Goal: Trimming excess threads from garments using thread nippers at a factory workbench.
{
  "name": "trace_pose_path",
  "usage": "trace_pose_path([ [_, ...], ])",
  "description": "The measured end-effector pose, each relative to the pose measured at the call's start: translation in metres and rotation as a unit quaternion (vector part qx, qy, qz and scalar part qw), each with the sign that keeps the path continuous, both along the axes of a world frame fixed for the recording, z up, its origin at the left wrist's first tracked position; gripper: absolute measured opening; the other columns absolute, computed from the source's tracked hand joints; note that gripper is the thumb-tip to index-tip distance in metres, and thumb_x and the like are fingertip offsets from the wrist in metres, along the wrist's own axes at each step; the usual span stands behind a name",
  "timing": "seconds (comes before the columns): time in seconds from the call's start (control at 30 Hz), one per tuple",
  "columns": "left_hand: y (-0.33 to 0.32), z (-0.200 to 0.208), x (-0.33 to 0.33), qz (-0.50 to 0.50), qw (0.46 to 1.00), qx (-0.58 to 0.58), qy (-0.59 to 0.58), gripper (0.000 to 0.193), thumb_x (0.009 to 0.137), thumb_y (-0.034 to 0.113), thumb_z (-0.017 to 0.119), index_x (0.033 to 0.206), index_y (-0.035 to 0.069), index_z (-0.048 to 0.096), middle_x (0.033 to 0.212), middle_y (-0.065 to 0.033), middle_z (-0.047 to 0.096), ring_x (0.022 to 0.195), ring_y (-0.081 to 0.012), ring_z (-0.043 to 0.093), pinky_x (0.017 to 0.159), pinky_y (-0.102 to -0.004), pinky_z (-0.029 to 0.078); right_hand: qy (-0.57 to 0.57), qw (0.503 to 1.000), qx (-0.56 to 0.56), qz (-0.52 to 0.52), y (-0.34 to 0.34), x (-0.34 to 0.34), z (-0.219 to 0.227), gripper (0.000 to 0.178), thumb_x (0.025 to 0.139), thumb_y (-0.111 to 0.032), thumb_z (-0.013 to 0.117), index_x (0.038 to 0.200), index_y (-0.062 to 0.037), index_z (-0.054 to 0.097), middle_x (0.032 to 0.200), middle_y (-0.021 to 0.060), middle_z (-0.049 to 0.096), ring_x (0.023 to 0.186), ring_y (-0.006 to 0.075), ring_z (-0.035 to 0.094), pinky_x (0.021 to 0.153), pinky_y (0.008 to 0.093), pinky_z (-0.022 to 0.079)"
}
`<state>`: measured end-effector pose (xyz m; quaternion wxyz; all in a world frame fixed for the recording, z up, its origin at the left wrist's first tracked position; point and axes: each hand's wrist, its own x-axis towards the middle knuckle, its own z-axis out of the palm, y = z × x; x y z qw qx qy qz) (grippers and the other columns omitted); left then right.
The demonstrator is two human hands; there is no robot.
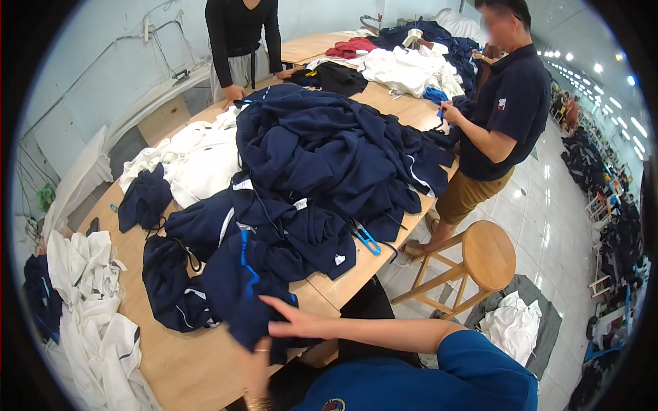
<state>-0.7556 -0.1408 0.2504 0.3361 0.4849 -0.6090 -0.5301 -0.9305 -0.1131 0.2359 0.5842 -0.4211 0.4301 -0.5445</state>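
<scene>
A navy garment piece (236,288) with a bright blue strip hangs over the near table edge, in front of me. My right hand (298,322) rests against its lower part, thumb and forefinger stretched apart. Just below, my left hand (257,366) is smeared by motion, and its fingers are partly hidden at the garment's lower end. Beyond lies a big heap of navy garments (308,144) with drawstrings and white labels. Blue thread snips (367,238) lie by the table's right edge.
White garments (199,161) lie behind the heap, and more white cloth (96,301) hangs at left. One person (243,41) stands across the wooden table (185,370); another (504,103) handles navy cloth at right. A wooden stool (488,257) stands near white cloth (513,325) on the floor.
</scene>
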Motion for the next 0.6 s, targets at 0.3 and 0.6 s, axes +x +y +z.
trace_pose_path([
  [0.3,-0.012,0.018,0.005,-0.169,0.982,-0.019,0.08,0.038,0.087,0.013,0.058,0.121,-0.003,0.052,0.113,-0.0153,0.059,0.112,-0.0248,0.054,0.1,-0.0333,0.038,0.085,0.994,0.067,0.008,-0.009,-0.044,0.009,0.071,0.072,-0.028,0.075,0.129,-0.0005,0.044,0.112,0.0125,0.061,0.103,0.0221,0.058,0.089,0.032,0.045],
  [0.6,-0.061,-0.02,0.084,0.213,0.97,-0.039,0.107,0.022,0.094,0.022,0.052,0.11,0.009,0.059,0.098,-0.0009,0.062,0.091,-0.0092,0.058,0.077,-0.0212,0.041,0.002,0.956,0.293,0.014,0.007,-0.1,0.067,0.059,0.065,-0.019,0.077,0.112,0.0058,0.053,0.101,0.0138,0.062,0.095,0.0189,0.06,0.081,0.0309,0.049],
])
